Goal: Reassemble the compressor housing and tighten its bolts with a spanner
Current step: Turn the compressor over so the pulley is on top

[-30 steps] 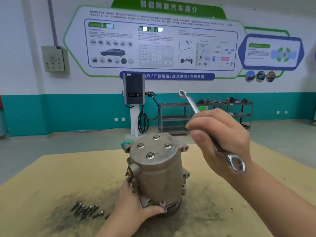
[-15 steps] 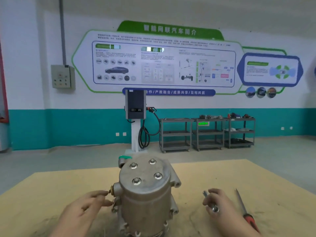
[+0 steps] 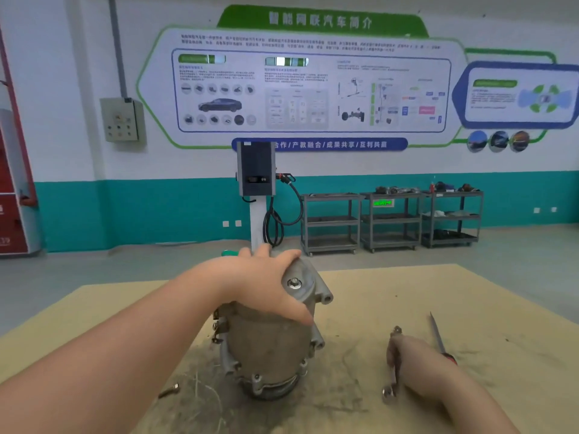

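Across tan workbench [image 3: 470, 308], steadying upright compressor housing [image 3: 269, 343] with left hand [image 3: 266, 283] spread over its bolted top, likely against tipping, while pinching spanner [image 3: 392, 374] under right hand [image 3: 419, 364], seemingly setting it beside screwdriver [image 3: 438, 336].

Bright even indoor light, soft blur, edges bowed.
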